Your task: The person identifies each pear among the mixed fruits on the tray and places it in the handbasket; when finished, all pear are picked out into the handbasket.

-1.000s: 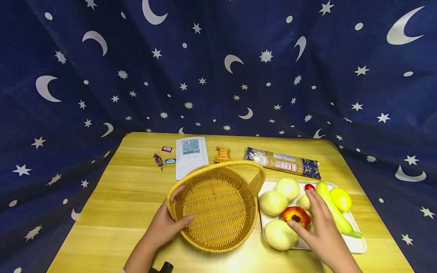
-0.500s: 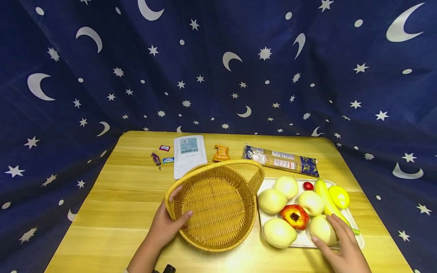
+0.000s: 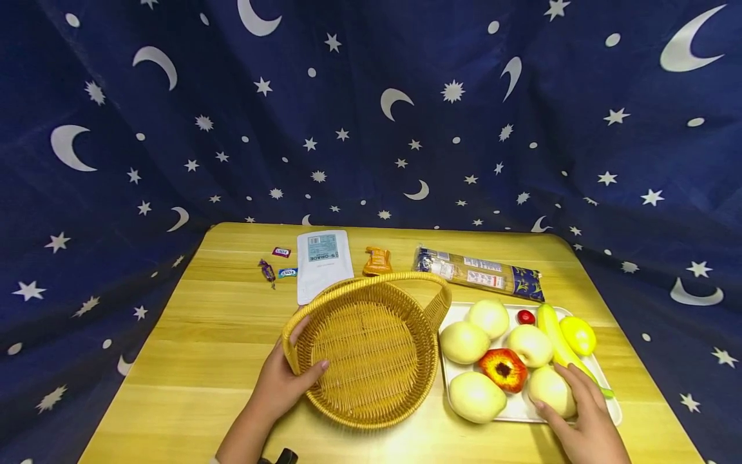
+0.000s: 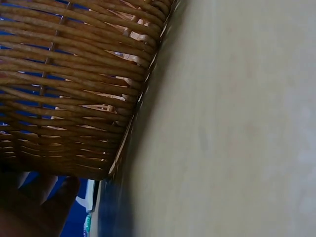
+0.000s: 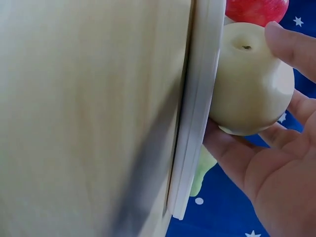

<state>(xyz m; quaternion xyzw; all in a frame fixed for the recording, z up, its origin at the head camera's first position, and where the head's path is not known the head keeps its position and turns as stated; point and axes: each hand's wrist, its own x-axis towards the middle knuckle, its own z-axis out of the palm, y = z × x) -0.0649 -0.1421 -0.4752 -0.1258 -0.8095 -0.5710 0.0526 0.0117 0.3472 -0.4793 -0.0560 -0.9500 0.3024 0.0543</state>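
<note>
My left hand [image 3: 281,380] grips the left side of a round wicker basket [image 3: 365,419], the thumb over the rim and the fingers behind it. The basket has a hooped handle and its woven bottom shows bare. In the left wrist view, the fingers [image 4: 54,202] rest against the woven side [image 4: 74,98]. My right hand [image 3: 588,412] is round a pale yellow apple [image 3: 551,392] at the near right of a white tray [image 3: 516,414]. The right wrist view has the thumb on one side of this apple [image 5: 252,84], the fingers on the other.
Several pale fruits [image 3: 476,396], a red-yellow fruit [image 3: 503,370], a banana [image 3: 559,341], a lemon [image 3: 578,335] and a small red fruit [image 3: 525,317] share the tray. Behind lie a pasta packet [image 3: 478,272], an orange packet [image 3: 377,261], a white pouch [image 3: 324,274] and small sweets [image 3: 267,273].
My right hand has moved from above the red-yellow fruit toward the near right, onto the pale apple, and its fingers have come round it. The left hand and basket stay put.
</note>
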